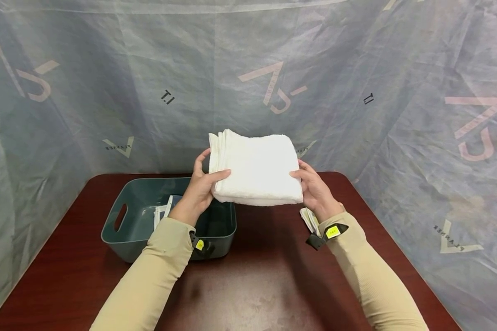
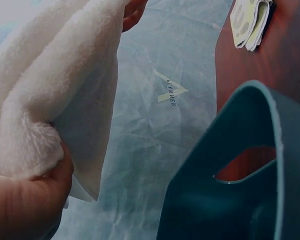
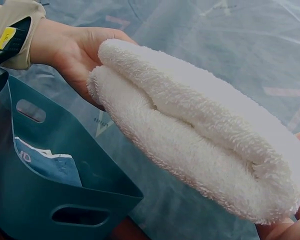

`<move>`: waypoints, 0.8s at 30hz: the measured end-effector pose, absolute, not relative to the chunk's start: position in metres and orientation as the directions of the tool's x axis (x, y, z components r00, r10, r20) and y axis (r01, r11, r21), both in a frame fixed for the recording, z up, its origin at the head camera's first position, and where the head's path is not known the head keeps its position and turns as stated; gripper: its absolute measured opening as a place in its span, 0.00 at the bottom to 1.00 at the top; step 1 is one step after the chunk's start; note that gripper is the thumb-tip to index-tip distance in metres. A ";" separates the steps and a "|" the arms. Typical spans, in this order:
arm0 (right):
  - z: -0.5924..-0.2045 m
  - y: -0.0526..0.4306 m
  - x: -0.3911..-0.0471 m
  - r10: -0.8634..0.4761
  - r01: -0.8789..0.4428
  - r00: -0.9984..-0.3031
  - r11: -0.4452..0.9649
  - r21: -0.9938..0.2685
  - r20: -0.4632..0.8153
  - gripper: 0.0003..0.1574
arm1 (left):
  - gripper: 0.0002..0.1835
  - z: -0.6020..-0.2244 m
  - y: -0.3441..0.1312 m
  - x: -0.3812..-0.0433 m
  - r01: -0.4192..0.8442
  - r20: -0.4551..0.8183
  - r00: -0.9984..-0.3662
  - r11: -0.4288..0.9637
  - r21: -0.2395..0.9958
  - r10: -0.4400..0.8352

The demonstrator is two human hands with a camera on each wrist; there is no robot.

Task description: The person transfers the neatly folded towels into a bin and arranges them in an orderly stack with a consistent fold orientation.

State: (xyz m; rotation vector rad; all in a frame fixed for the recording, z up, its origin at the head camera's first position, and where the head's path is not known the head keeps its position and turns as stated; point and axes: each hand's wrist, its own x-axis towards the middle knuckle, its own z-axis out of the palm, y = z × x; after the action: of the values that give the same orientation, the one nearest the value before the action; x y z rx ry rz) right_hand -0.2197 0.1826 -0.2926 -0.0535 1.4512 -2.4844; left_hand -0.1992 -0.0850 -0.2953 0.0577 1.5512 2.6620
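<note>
A folded white terry towel (image 1: 257, 170) is held up in the air above the table, level between both hands. My left hand (image 1: 199, 188) grips its left edge, thumb on top and fingers underneath. At the opposite edge my right hand (image 1: 314, 191) pinches it the same way. Thick rounded folds of the towel (image 3: 190, 135) show in the right wrist view. Below the left forearm stands a dark teal plastic basket (image 1: 128, 230) with handle holes. Inside it lies a folded blue and white cloth (image 3: 52, 162), partly hidden by the left hand in the head view.
A folded cloth with a pale green pattern (image 1: 309, 220) lies on the dark red table (image 1: 248, 276) beneath the right wrist; the wrist hides part of it. Grey printed sheeting (image 1: 190, 92) hangs behind the table and along both sides.
</note>
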 end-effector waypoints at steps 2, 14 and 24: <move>-0.292 0.181 -0.220 -0.250 0.205 -0.964 -0.469 -0.859 -0.094 0.34 | 0.43 -0.294 -0.087 -0.199 -0.037 -0.002 -0.997 -0.487 0.873 0.071; -0.290 0.168 -0.221 -0.236 0.217 -0.965 -0.475 -0.853 -0.113 0.28 | 0.44 -0.288 -0.101 -0.196 -0.046 -0.012 -0.997 -0.461 0.886 0.075; -0.286 0.158 -0.221 -0.237 0.221 -0.964 -0.463 -0.858 -0.121 0.31 | 0.45 -0.285 -0.112 -0.196 -0.053 -0.025 -0.997 -0.456 0.888 0.067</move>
State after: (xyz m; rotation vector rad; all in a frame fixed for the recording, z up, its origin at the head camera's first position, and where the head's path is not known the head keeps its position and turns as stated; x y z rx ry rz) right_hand -0.2213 0.1577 -0.2863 -0.0224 1.4508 -2.4796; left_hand -0.1955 -0.1116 -0.2851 0.0205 1.5990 2.6215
